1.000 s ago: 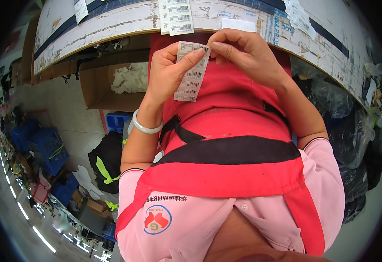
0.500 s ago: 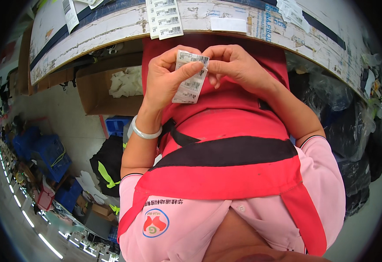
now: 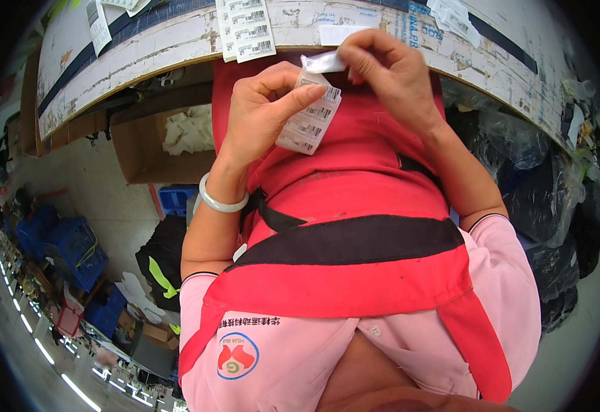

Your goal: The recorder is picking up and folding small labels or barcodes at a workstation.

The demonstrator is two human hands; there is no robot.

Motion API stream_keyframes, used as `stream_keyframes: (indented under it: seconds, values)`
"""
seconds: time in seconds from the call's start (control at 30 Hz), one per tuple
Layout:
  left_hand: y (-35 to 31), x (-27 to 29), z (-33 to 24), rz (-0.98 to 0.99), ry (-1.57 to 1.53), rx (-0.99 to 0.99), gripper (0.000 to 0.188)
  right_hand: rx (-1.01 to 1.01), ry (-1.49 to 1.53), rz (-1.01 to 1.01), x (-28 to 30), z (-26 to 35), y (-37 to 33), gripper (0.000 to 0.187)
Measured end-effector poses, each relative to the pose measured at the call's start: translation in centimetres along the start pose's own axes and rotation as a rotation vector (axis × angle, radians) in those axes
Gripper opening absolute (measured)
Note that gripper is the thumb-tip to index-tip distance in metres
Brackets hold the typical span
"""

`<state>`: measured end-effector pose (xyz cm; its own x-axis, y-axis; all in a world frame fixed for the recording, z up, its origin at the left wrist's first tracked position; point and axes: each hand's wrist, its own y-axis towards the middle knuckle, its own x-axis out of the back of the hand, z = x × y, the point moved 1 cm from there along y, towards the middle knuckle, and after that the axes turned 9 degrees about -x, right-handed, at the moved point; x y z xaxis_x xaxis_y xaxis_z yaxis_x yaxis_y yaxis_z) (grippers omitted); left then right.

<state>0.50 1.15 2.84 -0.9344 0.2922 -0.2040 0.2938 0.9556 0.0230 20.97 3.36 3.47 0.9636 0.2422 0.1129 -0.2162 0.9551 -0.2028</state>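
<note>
Head view: your left hand [image 3: 264, 104] is clamped on a label sheet [image 3: 314, 125], thumb flat on its face, fingers behind. Sheet hangs down and right of that grip, tilted, printed side up, over the red apron [image 3: 351, 161]. Your right hand [image 3: 397, 75] is up and right of it, thumb and forefinger together on the near end of a pale strip [image 3: 322, 63]. Strip bridges the two grips and seems to meet the sheet's top edge. Right fingertips are blurred; can't tell the exact contact, or whether the strip is label or backing.

Handling, my read: sheet is very light, thin, bendy, a bit slick on the face. Strip looks limp; probably tacky on one side, easy to crease or tear. Best hold: left thumb close to where strip meets sheet, right pinch on the strip's free corner, light pressure.

Around you: desk [image 3: 294, 31] edge just beyond both grips. More label sheets [image 3: 253, 31] lie on it beyond the left grip, a white slip [image 3: 334, 34] beyond the right. Cardboard box [image 3: 130, 154] left of the left grip, crumpled pale scraps [image 3: 189, 130] inside.
</note>
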Motion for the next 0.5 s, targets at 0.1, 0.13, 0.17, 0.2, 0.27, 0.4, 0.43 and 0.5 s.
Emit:
stream_keyframes:
  seconds: [0.1,0.13,0.17,0.2,0.27,0.4,0.43,0.5]
  values:
    - [0.0,0.9,1.3,0.020,-0.068,0.043,0.011,0.172,-0.062,-0.198,2.7,-0.1,1.8,0.015]
    - [0.1,0.9,1.4,0.021,-0.071,0.044,0.011,0.223,-0.078,-0.216,3.4,0.5,2.3,0.017]
    - [0.2,0.9,1.5,-0.033,-0.058,0.093,0.012,0.128,0.068,-0.209,3.6,1.2,2.2,0.009]
    - [0.2,0.9,1.6,-0.084,-0.045,0.143,0.013,0.126,0.065,-0.212,3.9,1.2,2.3,0.009]
    - [0.5,0.9,2.5,-0.107,-0.015,0.123,0.016,0.121,0.039,-0.122,4.6,0.9,2.6,0.008]
    - [1.1,0.7,2.8,-0.117,0.046,0.118,0.020,0.475,0.396,0.182,4.5,-0.9,4.0,0.009]
    - [1.1,0.7,2.7,-0.128,0.035,0.111,0.020,0.473,0.398,0.182,4.6,-0.7,3.6,0.009]
    - [1.2,0.7,2.6,-0.137,0.025,0.108,0.020,-0.172,0.051,0.005,4.7,0.1,2.8,0.010]
